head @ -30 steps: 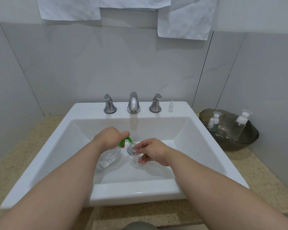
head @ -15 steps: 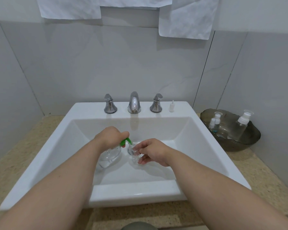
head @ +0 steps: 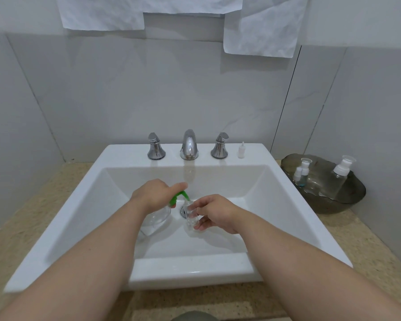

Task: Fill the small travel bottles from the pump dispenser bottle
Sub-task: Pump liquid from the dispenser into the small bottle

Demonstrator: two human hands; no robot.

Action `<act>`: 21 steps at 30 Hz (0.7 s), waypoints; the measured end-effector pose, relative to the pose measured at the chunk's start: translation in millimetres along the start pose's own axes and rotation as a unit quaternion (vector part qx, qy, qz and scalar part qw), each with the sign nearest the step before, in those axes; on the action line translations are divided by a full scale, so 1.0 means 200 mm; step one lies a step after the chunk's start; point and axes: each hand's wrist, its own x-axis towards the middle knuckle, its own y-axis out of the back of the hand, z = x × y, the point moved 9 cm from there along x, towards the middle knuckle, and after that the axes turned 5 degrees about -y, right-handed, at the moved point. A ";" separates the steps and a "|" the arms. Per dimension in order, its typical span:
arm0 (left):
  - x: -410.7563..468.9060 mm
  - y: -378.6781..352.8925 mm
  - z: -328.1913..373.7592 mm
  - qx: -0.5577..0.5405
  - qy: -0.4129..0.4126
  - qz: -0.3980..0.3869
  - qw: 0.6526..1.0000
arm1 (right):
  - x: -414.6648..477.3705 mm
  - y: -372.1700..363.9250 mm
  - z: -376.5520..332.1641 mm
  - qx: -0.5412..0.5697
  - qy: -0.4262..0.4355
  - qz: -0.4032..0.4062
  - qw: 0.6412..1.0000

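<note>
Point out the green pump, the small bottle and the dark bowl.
green pump (head: 178,197): head view, on its spout.
small bottle (head: 191,217): head view, on its clear body.
dark bowl (head: 333,205): head view, on its front wall.

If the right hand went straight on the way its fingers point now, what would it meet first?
Probably the pump dispenser bottle gripped by the left hand: the right hand, pinching the small travel bottle, points leftward at it, its green nozzle nearest. Depth is unclear.

Over the white sink (head: 287,205) the left hand (head: 153,193) grips a clear pump dispenser bottle (head: 159,217). Its green nozzle (head: 180,196) is at the mouth of a small travel bottle (head: 191,216), which the right hand (head: 218,214) holds between its fingers (head: 200,225). A dark bowl (head: 333,205) stands on the surface (head: 357,239) at the right.
</note>
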 end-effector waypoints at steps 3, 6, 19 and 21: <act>0.00 0.00 0.00 -0.002 0.000 0.003 1.000 | 0.00 0.00 -0.01 -0.002 0.003 -0.002 1.000; 0.00 0.00 0.00 -0.007 -0.001 0.004 1.000 | 0.00 0.00 -0.01 -0.005 0.001 0.001 1.000; 0.01 0.00 0.01 -0.024 0.007 0.003 1.000 | -0.01 0.01 0.00 -0.004 -0.005 0.003 1.000; 0.01 -0.01 0.00 -0.030 0.009 0.001 0.999 | 0.00 0.01 0.00 -0.003 -0.005 0.005 1.000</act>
